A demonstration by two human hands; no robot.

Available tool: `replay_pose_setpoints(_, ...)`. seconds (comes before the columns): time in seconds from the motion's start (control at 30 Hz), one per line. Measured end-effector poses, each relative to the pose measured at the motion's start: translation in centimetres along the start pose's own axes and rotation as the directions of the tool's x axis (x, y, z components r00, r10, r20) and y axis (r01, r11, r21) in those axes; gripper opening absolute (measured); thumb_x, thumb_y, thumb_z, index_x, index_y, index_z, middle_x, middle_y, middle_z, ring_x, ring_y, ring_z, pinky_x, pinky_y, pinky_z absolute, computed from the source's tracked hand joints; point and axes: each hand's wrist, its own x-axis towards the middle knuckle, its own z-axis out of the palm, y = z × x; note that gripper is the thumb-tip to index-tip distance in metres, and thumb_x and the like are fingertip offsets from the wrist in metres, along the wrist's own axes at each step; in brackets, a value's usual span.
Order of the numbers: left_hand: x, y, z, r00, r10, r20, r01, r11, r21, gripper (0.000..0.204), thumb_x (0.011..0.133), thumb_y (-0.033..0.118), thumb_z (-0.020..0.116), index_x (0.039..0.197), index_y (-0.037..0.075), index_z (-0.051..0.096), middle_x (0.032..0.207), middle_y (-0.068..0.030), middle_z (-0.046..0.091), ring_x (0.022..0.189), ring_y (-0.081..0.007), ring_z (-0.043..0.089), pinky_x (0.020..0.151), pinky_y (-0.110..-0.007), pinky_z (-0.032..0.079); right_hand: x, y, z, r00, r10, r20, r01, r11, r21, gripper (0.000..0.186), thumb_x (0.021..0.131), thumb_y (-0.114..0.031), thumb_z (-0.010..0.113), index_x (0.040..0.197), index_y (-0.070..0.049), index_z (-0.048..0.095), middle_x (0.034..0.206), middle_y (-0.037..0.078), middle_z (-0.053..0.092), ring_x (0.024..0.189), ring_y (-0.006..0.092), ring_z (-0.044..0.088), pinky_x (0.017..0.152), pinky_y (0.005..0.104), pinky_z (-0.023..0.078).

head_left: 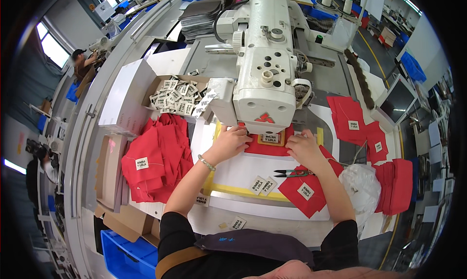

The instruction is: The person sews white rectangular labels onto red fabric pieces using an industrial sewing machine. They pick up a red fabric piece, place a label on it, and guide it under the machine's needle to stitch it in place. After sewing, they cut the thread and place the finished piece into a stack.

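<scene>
Leftmost, at the upper left of the frame, a co-worker point(83, 62) in a dark cap sits by a window. A blue bin point(129, 259) stands at the lower left, with a shallow cardboard tray point(106, 174) above it. Next comes a loose heap of red fabric pieces point(158, 157), just below an open box point(152, 95) filled with small pale labels point(177, 96).

Near the centre, the left hand point(231, 144), a beaded bracelet point(206, 163) at its wrist, rests its bent fingers on the left side of a red piece point(255, 148). That piece lies under the head of a white sewing machine point(265, 94), a label in a yellowish frame point(270, 138) upon it. The right hand point(305, 148) sits at the piece's right side, fingers curled; whether either hand pinches the cloth, I cannot tell. Below are two loose labels point(262, 185) and dark-bladed snips point(295, 173), partly over another red piece point(297, 194). Further right come a whitish plastic bag point(359, 187) and stacked red fabric point(395, 185).
</scene>
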Motion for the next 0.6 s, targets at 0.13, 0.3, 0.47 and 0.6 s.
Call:
replay_pose_setpoints(0.13, -0.1, 0.4, 0.7, 0.996, 0.068, -0.066, -0.067, 0.998, 0.01, 0.017, 0.08, 0.024, 0.07, 0.095, 0.016, 0.074, 0.107, 0.0004, 0.068, 0.105, -0.0175, 0.056, 0.096, -0.039, 0.034, 0.1, -0.2, 0.7, 0.999, -0.028, -0.034, 0.025, 0.996, -0.089, 0.002, 0.077, -0.013, 0.063, 0.079, -0.013, 0.064, 0.081, 0.0, 0.059, 0.086, 0.0156, 0.061, 0.09, 0.0366, 0.038)
replay_pose_setpoints(0.3, 0.0, 3.3, 1.1, 0.985, 0.066, -0.159, -0.05, 0.994, 0.102, 0.022, 0.079, 0.031, 0.073, 0.076, 0.009, 0.068, 0.078, -0.0017, 0.064, 0.078, -0.0202, 0.061, 0.08, -0.037, 0.043, 0.0, -0.3, 1.2, 0.994, -0.039, -0.102, 0.03, 0.996, -0.089, 0.004, 0.079, -0.01, 0.058, 0.082, -0.012, 0.061, 0.081, 0.001, 0.058, 0.084, 0.016, 0.062, 0.089, 0.0366, 0.038)
replay_pose_setpoints(0.47, 0.4, 5.4, 2.3, 0.958, 0.153, -0.242, -0.115, 0.98, 0.163, 0.025, 0.076, 0.027, 0.071, 0.066, 0.01, 0.055, 0.066, -0.0017, 0.056, 0.064, -0.019, 0.058, 0.062, -0.031, 0.045, 0.0, -0.1, 0.6, 0.99, -0.005, -0.14, 0.009, 1.0, 0.028, 0.003, 0.08, -0.012, 0.06, 0.082, -0.012, 0.061, 0.084, 0.0, 0.058, 0.086, 0.0155, 0.061, 0.087, 0.0357, 0.037)
replay_pose_setpoints(0.6, 0.7, 5.2, 2.8, 0.946, 0.229, -0.23, -0.153, 0.94, 0.305, 0.011, 0.072, 0.016, 0.064, 0.074, 0.011, 0.054, 0.069, -0.0007, 0.054, 0.066, -0.0171, 0.058, 0.059, -0.03, 0.044, 0.1, -0.3, -0.2, 0.992, -0.042, -0.116, 0.047, 0.998, 0.04, 0.001, 0.081, -0.013, 0.061, 0.081, -0.012, 0.062, 0.084, 0.0, 0.058, 0.087, 0.0155, 0.06, 0.086, 0.0352, 0.036)
